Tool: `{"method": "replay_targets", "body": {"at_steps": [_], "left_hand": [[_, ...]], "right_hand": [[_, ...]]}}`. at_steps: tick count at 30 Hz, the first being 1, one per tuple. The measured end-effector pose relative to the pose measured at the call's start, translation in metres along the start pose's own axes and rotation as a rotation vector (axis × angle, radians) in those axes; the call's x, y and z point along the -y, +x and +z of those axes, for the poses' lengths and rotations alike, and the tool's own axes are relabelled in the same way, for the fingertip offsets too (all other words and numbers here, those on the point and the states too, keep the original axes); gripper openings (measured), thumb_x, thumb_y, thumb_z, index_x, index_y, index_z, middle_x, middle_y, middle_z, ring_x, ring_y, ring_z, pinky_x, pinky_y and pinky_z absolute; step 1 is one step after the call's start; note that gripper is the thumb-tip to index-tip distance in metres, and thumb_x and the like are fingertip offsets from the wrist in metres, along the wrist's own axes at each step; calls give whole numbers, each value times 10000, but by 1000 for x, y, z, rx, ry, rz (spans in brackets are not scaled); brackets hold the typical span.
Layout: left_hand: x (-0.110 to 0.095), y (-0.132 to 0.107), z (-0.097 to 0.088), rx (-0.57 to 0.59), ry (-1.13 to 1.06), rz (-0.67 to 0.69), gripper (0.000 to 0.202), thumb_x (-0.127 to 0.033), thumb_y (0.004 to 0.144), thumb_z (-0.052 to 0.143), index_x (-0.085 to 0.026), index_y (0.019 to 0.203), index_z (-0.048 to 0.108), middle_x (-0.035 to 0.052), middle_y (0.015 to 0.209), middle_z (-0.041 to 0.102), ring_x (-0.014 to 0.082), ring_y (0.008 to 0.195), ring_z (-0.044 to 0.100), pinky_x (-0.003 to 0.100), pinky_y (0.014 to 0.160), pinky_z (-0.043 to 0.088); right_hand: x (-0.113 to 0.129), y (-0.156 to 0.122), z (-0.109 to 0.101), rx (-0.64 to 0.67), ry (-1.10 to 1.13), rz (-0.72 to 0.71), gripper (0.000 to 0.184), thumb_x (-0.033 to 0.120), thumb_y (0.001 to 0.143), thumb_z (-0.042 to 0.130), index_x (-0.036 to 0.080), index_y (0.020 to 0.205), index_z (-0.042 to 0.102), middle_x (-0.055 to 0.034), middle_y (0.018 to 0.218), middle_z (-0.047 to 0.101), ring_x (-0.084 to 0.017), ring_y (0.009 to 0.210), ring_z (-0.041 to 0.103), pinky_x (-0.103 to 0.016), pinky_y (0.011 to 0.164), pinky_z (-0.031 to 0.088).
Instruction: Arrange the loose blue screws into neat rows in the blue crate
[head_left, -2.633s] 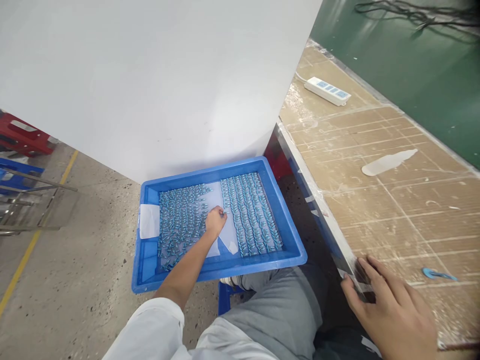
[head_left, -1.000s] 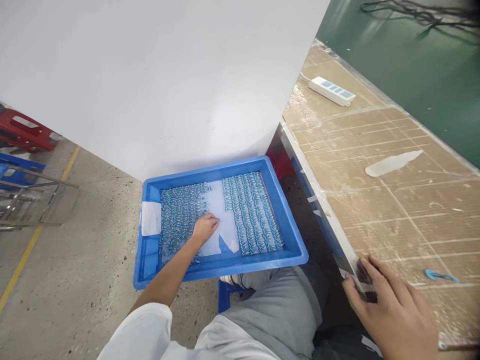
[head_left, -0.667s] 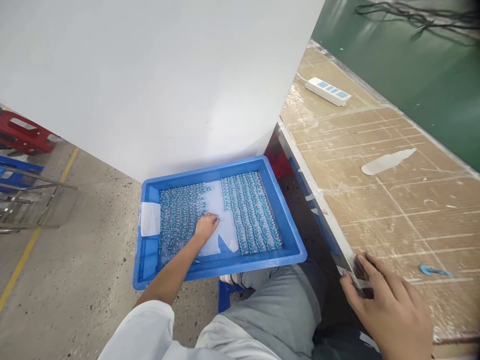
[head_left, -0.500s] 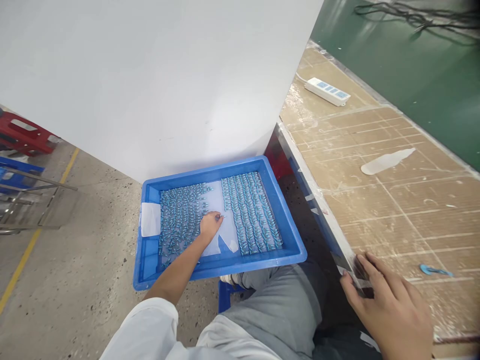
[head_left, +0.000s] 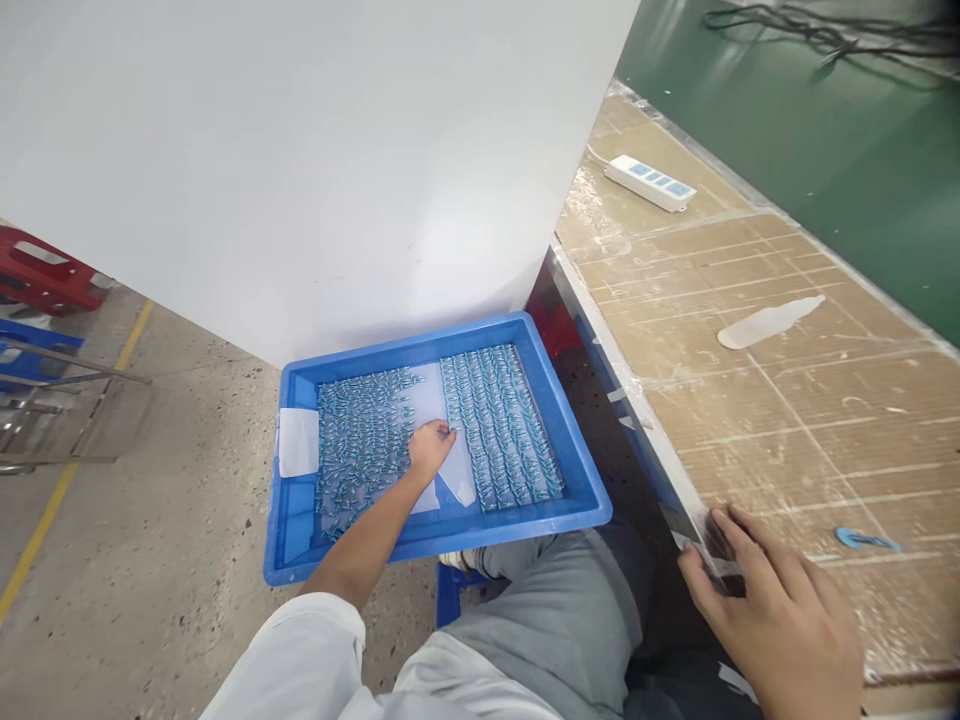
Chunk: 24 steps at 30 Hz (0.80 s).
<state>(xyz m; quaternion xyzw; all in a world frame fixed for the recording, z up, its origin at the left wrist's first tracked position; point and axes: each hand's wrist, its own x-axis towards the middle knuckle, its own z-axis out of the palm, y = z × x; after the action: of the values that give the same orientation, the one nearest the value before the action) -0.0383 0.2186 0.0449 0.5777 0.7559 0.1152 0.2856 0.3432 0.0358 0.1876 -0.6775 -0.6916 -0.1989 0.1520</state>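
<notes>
A blue plastic tray (head_left: pixel 577 470) sits low beside my knees, lined with clear film and holding several small teal parts: a loose heap (head_left: pixel 356 440) on the left, neat rows (head_left: pixel 499 425) on the right. My left hand (head_left: pixel 429 447) reaches into the tray between the two groups, fingers pinched on one small teal part at the edge of the rows. My right hand (head_left: pixel 780 615) rests on the near corner of the cardboard-covered bench (head_left: pixel 750 400), fingers spread flat over a strip of clear tape.
A white panel (head_left: pixel 300 160) rises right behind the tray. On the bench lie a white power strip (head_left: pixel 650 182), a scrap of clear film (head_left: pixel 772 322) and a lone teal part (head_left: pixel 859 540). Green wall with cables at the back right; concrete floor and red and blue stools left.
My left hand slid left to the loose heap, then back right to the edge of the rows with a part pinched. My right hand stayed on the bench corner.
</notes>
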Motion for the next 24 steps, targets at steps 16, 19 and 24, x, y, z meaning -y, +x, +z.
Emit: {"method": "replay_targets", "body": {"at_steps": [16,19,24], "left_hand": [[0,2,-12,-108,-36,-36,310,-450,825,705,-232,1043,671,25,965,756,210,939,692,298,843,497],[15,20,-35,-242,8,36,247,-358,921,574,-219,1099,673,45,1061,731,201,1020,664,305,930,490],[31,74,-69,-219,192,201,339,-288,948,510,-205,1246,649,93,1272,640,224,1185,584,322,1040,457]], "right_hand": [[0,1,0,-2,-10,-8,537,320,779,776,150,1266,626,-95,1241,686,-284,908,672,-400,868,501],[0,0,0,-2,-8,-14,551,316,779,775,161,1284,618,-90,1247,683,-285,917,673,-399,863,503],[1,2,-2,3,3,-9,584,312,805,751,170,1346,583,-96,1254,679,-300,931,672,-418,871,499]]}}
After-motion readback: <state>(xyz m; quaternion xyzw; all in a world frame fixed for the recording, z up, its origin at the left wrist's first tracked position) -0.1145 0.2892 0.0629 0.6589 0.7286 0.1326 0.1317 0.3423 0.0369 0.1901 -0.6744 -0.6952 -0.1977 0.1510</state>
